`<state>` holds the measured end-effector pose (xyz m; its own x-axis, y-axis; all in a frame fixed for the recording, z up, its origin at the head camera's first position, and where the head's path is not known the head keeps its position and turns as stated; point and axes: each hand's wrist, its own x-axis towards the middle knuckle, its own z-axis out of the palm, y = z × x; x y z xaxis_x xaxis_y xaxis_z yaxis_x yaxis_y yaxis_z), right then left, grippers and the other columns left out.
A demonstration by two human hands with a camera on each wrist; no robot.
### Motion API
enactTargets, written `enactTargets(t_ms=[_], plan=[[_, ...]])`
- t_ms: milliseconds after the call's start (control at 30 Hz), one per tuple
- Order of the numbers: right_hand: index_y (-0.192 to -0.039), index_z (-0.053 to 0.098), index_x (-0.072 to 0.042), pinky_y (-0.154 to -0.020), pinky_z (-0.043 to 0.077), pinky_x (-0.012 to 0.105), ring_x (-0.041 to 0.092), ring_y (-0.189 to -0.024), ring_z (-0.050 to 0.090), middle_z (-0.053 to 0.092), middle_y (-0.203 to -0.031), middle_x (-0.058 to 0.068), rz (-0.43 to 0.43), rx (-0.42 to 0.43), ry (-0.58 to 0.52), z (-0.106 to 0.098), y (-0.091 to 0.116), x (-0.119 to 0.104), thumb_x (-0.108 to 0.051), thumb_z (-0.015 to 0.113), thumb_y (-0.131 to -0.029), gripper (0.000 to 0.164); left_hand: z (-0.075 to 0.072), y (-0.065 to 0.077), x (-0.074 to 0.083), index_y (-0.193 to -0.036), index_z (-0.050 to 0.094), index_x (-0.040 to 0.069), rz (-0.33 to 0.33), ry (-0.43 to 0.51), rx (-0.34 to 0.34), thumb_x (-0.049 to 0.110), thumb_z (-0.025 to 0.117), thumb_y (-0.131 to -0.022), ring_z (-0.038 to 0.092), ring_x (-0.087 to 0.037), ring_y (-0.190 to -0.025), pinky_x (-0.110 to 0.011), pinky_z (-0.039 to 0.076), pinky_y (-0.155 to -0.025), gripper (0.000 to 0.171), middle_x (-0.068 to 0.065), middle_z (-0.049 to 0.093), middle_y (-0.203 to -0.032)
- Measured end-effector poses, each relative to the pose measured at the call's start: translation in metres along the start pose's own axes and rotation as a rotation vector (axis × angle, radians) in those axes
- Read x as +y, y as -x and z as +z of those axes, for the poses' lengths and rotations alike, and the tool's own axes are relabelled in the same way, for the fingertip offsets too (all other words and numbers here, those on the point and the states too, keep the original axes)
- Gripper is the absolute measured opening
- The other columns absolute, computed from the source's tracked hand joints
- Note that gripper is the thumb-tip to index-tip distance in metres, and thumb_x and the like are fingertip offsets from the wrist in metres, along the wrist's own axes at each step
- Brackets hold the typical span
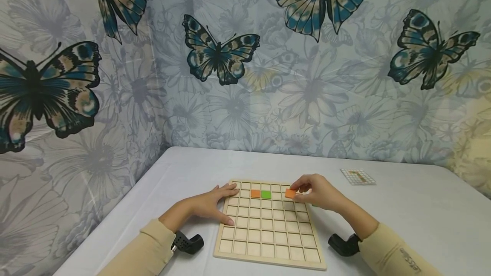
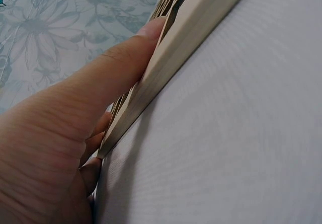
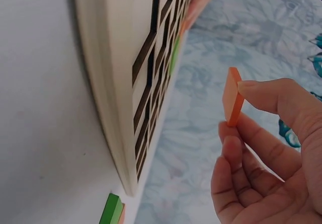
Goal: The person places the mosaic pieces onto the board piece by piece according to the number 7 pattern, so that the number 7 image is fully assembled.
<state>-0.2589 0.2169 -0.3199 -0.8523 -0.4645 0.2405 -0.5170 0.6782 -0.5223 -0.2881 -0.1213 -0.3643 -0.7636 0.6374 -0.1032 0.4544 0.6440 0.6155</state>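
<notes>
A square wooden grid board (image 1: 255, 225) lies on the white table, its cells sunk between thin ridges. In its far part an orange tile (image 1: 255, 194) and a green tile (image 1: 266, 194) sit side by side in cells. My right hand (image 1: 320, 193) pinches another orange tile (image 3: 232, 97) between thumb and fingers, held above the board's far right part. My left hand (image 1: 209, 203) rests along the board's left edge with fingers spread; its thumb (image 2: 121, 65) lies on the frame. Beside the board's right side, a green tile (image 3: 110, 209) with an orange one partly behind it shows in the right wrist view.
A small card (image 1: 358, 177) printed with a coloured grid pattern lies at the back right of the table (image 1: 402, 225). Behind the table hangs a curtain (image 1: 307, 97) with butterflies and flowers. A black wrist device (image 1: 344, 245) sits by each sleeve.
</notes>
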Motion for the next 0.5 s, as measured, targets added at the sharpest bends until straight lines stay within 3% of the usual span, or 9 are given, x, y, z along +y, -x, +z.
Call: enactTargets(t_ms=[500], plan=[[-0.099, 0.07, -0.004, -0.07, 0.051, 0.023, 0.014, -0.083, 0.059, 0.068, -0.098, 0.008, 0.039, -0.06, -0.112, 0.008, -0.027, 0.006, -0.015, 0.072, -0.08, 0.022, 0.0, 0.001, -0.001, -0.146, 0.032, 0.028, -0.015, -0.002, 0.0, 0.047, 0.078, -0.07, -0.005, -0.04, -0.143, -0.065, 0.006, -0.111, 0.091, 0.004, 0.008, -0.158]])
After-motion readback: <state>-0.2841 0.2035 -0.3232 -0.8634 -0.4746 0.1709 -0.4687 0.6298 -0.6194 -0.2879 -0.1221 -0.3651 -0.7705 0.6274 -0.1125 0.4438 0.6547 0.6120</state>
